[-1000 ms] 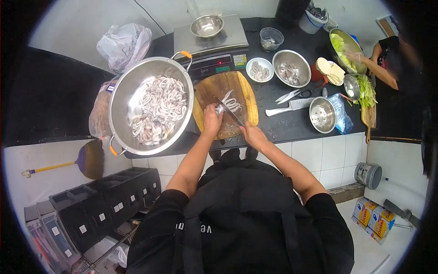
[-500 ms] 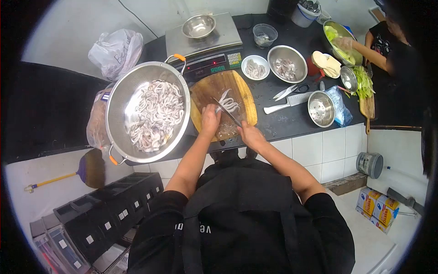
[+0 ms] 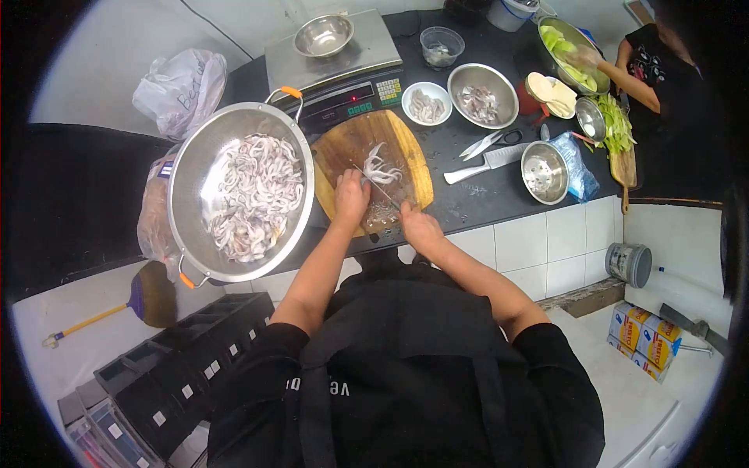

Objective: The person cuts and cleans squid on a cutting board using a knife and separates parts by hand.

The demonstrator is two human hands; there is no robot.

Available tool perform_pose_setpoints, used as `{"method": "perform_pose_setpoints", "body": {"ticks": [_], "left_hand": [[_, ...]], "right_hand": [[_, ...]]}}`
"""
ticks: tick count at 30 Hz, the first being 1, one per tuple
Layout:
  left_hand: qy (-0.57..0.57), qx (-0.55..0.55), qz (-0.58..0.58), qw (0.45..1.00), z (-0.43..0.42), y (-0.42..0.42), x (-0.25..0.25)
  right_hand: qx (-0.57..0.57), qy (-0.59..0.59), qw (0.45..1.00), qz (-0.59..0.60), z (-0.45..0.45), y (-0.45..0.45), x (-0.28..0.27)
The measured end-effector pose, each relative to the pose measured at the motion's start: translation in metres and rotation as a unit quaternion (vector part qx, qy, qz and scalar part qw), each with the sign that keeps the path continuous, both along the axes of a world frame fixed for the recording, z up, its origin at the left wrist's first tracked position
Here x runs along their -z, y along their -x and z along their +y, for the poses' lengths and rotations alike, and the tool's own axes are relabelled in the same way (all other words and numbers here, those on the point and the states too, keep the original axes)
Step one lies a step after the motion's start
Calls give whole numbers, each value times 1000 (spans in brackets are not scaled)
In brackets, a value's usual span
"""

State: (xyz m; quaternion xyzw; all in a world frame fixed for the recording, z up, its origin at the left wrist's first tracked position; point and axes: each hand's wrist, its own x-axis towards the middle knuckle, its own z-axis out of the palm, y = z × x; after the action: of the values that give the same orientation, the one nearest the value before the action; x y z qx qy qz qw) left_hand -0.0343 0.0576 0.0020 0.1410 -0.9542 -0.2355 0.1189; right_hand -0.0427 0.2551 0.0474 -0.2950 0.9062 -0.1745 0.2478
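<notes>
My right hand (image 3: 421,230) is wrapped round the handle of a knife (image 3: 381,189), whose blade slants up and left over the wooden cutting board (image 3: 421,168). At the blade's upper end, my left hand (image 3: 352,196) has its fingers curled against the base of a cluster of squid tentacles (image 3: 382,166). The tentacles fan out on the board beyond the blade. Wet scraps (image 3: 381,217) lie on the near part of the board. Left of it, a large steel colander (image 3: 187,175) with orange-gripped handles contains a heap of squid tentacles (image 3: 261,191).
A digital scale (image 3: 343,74) carrying a steel bowl (image 3: 324,37) stands behind the board. To the right are a white bowl (image 3: 406,100), a steel bowl (image 3: 455,78), scissors (image 3: 481,145) and a white-handled knife (image 3: 488,164). A co-worker's hand (image 3: 583,58) reaches into a bowl of green slices.
The counter and everything on it sit slightly further left and higher in view. My hands stay at the knife and tentacles, with little visible change between them.
</notes>
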Motion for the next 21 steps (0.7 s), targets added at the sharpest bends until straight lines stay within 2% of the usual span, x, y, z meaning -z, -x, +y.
{"method": "perform_pose_setpoints", "body": {"ticks": [14,21], "left_hand": [[-7,1,-21,1000,-3,4,-1],[-15,-3,-11,1000,-1,5,-3]], "right_hand": [[35,-23,997,-58,-9,-3,-8],[25,2,999,20,-4,-5,4]]}}
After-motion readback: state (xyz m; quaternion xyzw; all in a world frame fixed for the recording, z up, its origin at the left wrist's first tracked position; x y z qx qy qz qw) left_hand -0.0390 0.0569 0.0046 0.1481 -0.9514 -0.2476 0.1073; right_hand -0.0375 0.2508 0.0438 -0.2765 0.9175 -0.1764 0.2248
